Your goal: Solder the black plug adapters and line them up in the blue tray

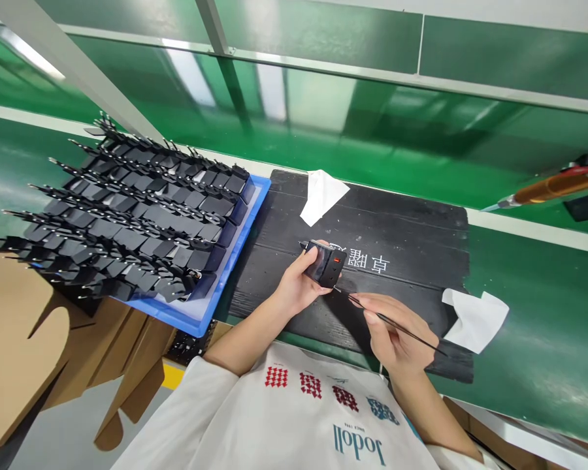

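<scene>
Over the black mat [402, 228], my left hand [298, 282] is closed around a small black plug adapter [329, 266] with a red-orange port on its face. My right hand [402, 329] pinches thin dark tweezers [389, 320]. Their tip reaches close to the adapter's lower edge, where a tiny light-coloured bit shows; whether they touch cannot be made out.
To the left, a blue tray [210, 307] holds rows of many black adapters [142, 222] with pins sticking out. White cloths [321, 194] lie on the mat. An orange-handled tool [553, 188] juts in from the right. Cardboard [19, 339] stands at lower left.
</scene>
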Available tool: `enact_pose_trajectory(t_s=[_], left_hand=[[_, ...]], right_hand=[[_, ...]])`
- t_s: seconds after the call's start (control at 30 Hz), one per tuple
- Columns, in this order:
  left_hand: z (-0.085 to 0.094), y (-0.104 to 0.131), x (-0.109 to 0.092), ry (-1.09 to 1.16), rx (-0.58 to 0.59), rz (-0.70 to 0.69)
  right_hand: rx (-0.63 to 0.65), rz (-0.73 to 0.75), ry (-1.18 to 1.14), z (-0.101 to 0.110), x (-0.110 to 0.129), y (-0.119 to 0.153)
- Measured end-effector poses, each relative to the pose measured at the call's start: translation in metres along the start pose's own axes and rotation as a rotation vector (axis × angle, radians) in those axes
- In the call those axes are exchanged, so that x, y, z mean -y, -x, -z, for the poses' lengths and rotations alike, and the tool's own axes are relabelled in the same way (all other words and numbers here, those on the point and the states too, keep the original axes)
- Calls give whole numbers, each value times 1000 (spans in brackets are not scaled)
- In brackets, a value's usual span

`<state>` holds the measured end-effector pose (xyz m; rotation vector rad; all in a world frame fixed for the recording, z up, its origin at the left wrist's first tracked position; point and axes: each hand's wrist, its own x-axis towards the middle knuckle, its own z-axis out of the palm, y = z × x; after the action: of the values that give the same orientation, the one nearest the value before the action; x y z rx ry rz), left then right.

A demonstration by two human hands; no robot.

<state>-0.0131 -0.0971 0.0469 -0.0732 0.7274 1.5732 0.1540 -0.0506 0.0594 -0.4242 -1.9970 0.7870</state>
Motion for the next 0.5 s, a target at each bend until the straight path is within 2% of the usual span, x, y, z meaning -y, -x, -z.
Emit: enact_pose_trajectory(t_s=[0.2, 0.43, 0.5], left_hand=[[0, 0, 0, -13, -27, 15], [0, -1, 0, 15, -17, 26], [-1, -2, 0, 21, -22, 31]], right_hand=[[-8, 16, 21, -1, -3, 1], [-167, -22, 51, 2, -12, 6], [-150, -31, 25, 4, -13, 6]])
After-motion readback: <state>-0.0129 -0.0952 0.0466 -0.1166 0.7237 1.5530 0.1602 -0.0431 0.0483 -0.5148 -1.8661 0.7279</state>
